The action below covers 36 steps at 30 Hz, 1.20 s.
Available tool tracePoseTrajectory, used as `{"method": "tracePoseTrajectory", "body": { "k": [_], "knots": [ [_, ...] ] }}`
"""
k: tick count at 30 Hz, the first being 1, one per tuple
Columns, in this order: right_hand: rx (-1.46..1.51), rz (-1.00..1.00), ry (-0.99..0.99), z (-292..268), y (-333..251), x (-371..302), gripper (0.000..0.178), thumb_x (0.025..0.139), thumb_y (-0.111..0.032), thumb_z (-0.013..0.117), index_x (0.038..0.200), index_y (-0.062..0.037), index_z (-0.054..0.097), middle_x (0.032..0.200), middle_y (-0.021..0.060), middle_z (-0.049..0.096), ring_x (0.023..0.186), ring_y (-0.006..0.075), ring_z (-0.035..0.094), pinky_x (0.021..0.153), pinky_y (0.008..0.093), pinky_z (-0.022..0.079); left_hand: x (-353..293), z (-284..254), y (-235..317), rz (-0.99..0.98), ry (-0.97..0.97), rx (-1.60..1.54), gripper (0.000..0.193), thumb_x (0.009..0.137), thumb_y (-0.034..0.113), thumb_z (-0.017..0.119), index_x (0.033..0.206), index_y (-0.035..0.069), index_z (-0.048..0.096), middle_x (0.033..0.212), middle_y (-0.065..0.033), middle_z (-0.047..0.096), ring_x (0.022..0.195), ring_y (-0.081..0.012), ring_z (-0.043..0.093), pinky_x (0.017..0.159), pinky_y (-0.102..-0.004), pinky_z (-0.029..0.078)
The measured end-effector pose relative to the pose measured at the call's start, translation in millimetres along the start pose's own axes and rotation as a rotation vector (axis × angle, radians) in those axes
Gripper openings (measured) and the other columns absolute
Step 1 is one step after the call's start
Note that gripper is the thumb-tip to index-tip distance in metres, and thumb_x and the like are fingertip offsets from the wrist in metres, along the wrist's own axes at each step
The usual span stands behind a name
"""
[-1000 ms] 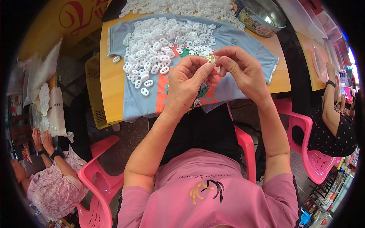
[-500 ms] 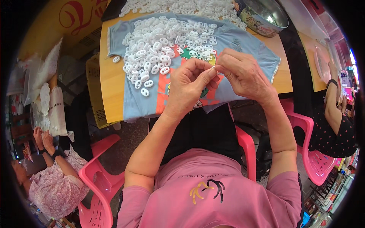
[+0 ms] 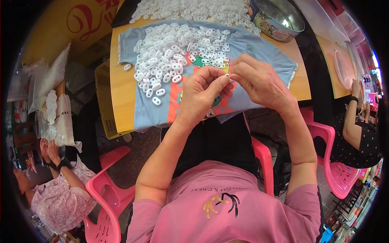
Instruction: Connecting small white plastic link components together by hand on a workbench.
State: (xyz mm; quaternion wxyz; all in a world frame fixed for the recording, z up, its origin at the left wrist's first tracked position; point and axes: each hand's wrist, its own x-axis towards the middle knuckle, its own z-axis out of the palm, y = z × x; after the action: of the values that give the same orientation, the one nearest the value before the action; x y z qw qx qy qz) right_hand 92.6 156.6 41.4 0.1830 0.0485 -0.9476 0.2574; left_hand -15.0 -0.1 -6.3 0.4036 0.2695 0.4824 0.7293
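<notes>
My left hand (image 3: 202,93) and my right hand (image 3: 261,81) meet over the near part of a light blue T-shirt (image 3: 263,60) spread on the table. Thumb and fingertips of the left pinch a small white plastic piece (image 3: 227,75), mostly hidden by the fingers. The right hand's fingers close on the same piece from the other side. Just beyond the left hand lies a heap of white oval two-hole plastic pieces (image 3: 160,56). Smaller, flatter white two-hole pieces (image 3: 210,54) are scattered to its right, over the shirt's orange and green print.
A larger heap of white pieces (image 3: 190,10) covers the table's far side, beside a round printed tin (image 3: 277,22). A yellow crate (image 3: 106,109) stands left of the wooden table (image 3: 121,103). Other people sit at left and right on pink chairs (image 3: 107,186).
The view has shifted slightly, so the table sits a little lower and farther right. Both hands stay pinched together, and a bit more of the white piece shows between the fingertips.
</notes>
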Motion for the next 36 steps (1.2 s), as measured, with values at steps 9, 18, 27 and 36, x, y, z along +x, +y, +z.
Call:
{"method": "tracePoseTrajectory", "body": {
  "k": [9, 18, 27, 36],
  "knots": [
    [0.049, -0.068, 0.061, 14.4, -0.6, 0.3, 0.013, 0.088, -0.005, 0.06, 0.08, 0.0002, 0.051, 0.072, 0.0136, 0.048, 0.064, 0.033, 0.05, 0.054, 0.0404, 0.039, -3.3, -1.1, -2.8, -0.007, 0.003, -0.022, 0.012, 0.094, 0.01, 0.062, 0.096, -0.001, 0.061, 0.081, -0.0065, 0.067, 0.07, -0.01, 0.063, 0.062, -0.0239, 0.052],
    [0.22, 0.103, 0.072, 19.6, 0.1, 12.3, 0.012, 0.09, -0.003, 0.057, 0.081, 0.0019, 0.052, 0.072, 0.0117, 0.05, 0.063, 0.0245, 0.051, 0.055, 0.0355, 0.04, -2.2, 1.7, -2.0, 0.027, 0.109, -0.097, 0.011, 0.095, 0.009, 0.058, 0.1, 0.0, 0.055, 0.082, -0.0071, 0.065, 0.071, -0.0108, 0.062, 0.064, -0.0241, 0.051],
    [0.16, 0.049, 0.161, 41.4, 22.4, 59.4, 0.01, 0.087, -0.008, 0.063, 0.092, -0.0001, 0.065, 0.08, 0.01, 0.062, 0.071, 0.0211, 0.058, 0.064, 0.0306, 0.046, -13.6, -1.2, -7.1, 0.463, 0.173, -0.235, 0.007, 0.095, 0.004, 0.055, 0.1, 0.001, 0.053, 0.083, -0.0094, 0.063, 0.07, -0.0134, 0.06, 0.066, -0.0261, 0.05],
    [-0.202, -0.007, 0.13, 55.8, 30.9, 82.8, 0.011, 0.082, -0.009, 0.066, 0.093, -0.009, 0.068, 0.092, 0.0069, 0.063, 0.083, 0.0302, 0.063, 0.068, 0.0381, 0.05, -22.3, 6.9, -2.0, 0.317, 0.071, -0.021, 0.007, 0.094, 0.002, 0.057, 0.1, 0.0, 0.054, 0.082, -0.0056, 0.062, 0.071, -0.0077, 0.06, 0.065, -0.0225, 0.052]
  ]
}}
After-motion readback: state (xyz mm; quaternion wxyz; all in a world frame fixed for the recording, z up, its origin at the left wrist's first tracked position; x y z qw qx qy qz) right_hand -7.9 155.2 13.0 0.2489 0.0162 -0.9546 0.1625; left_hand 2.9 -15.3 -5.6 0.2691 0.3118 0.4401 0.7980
